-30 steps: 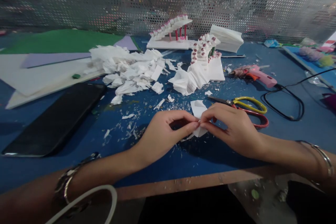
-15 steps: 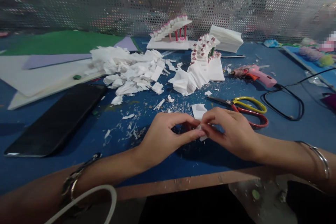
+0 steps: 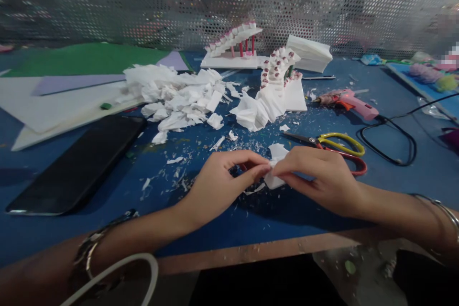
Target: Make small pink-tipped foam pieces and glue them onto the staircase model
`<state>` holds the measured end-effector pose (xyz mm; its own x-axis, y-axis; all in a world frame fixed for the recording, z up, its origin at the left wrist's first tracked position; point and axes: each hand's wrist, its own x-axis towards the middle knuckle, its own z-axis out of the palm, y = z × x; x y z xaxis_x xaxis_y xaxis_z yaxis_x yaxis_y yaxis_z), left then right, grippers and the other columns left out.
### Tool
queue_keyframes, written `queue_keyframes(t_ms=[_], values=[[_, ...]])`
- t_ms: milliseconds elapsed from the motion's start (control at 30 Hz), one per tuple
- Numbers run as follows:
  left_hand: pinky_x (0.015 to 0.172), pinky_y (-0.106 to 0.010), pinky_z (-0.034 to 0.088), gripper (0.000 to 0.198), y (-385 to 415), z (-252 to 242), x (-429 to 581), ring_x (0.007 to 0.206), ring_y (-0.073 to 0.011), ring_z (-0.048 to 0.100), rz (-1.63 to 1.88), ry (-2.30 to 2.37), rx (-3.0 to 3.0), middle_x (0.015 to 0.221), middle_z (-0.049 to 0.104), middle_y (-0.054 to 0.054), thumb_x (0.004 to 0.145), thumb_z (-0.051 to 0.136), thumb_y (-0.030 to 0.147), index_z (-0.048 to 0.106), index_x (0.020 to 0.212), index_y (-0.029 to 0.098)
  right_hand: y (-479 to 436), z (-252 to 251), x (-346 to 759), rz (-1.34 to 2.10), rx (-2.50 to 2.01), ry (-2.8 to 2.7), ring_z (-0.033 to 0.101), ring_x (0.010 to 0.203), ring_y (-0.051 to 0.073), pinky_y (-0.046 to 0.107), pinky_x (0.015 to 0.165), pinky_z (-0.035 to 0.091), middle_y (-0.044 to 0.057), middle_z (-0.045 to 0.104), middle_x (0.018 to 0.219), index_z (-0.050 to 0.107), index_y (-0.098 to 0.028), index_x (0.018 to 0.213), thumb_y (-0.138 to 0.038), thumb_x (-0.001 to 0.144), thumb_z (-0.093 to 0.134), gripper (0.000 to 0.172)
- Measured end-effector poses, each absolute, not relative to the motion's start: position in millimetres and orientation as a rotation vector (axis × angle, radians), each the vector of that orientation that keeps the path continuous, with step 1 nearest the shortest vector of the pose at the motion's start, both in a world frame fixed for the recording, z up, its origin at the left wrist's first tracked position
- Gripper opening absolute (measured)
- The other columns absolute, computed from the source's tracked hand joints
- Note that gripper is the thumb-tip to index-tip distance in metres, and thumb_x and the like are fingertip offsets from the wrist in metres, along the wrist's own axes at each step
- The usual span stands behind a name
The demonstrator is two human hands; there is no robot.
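Note:
Both hands meet low in the middle of the view, just above the blue tabletop. My left hand (image 3: pixel 229 179) pinches the near edge of a small piece of white tissue paper (image 3: pixel 278 151) between thumb and fingertips. From the other side, my right hand (image 3: pixel 315 179) grips the same tissue, its fingers covering part of it. A flat white scrap (image 3: pixel 274 181) shows below the fingertips. Just behind my right hand lie scissors (image 3: pixel 340 142) with one yellow and one red handle, their blades pointing left.
Beyond lies a heap of torn white tissue (image 3: pixel 186 100). White paper models (image 3: pixel 278 71) with dark red dots stand behind it. A pink glue gun (image 3: pixel 355 104) with a black cord rests at right, a black phone (image 3: pixel 79 165) at left. Behind rises a perforated metal screen (image 3: pixel 150 5).
My fingertips have drawn slightly apart, the right hand shifting a little to the right. More of the white tissue and the scrap beneath now shows between them.

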<state>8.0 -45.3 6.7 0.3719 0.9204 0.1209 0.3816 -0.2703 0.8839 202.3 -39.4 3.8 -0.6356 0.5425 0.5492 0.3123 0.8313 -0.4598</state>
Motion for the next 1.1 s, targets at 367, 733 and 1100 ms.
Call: queue_keyframes(t_ms=[367,733,1100], values=[[0.062,-0.012,0.044,0.014,-43.8,1.2,5.6,0.069,-0.0073,0.060,0.815,1.078,1.763,0.076,0.070,0.004,0.079,0.058,0.028,0.069,0.078,0.020,-41.9,6.8,208.2,0.161,-0.658,-2.390,0.060,0.074,0.007,0.016,0.071,0.049,0.001,0.066,0.079,0.061,-0.017,0.090,-0.016,0.083,0.052,0.011],[0.057,-0.012,0.042,0.017,-42.0,2.1,7.9,0.060,-0.0059,0.055,0.730,1.067,1.668,0.069,0.067,0.003,0.078,0.058,0.031,0.068,0.075,0.018,-42.5,9.2,211.9,-0.035,-0.504,-2.477,0.060,0.081,0.014,0.026,0.074,0.050,0.009,0.065,0.082,0.058,-0.008,0.096,-0.010,0.085,0.046,0.017],[0.056,-0.012,0.041,0.016,-43.0,4.6,6.7,0.060,-0.0056,0.052,0.745,1.049,1.678,0.069,0.065,0.002,0.079,0.057,0.030,0.066,0.077,0.017,-40.7,9.1,205.3,0.534,-0.687,-2.373,0.060,0.078,0.005,0.014,0.071,0.045,0.000,0.067,0.086,0.060,-0.016,0.093,-0.016,0.083,0.052,0.013]])
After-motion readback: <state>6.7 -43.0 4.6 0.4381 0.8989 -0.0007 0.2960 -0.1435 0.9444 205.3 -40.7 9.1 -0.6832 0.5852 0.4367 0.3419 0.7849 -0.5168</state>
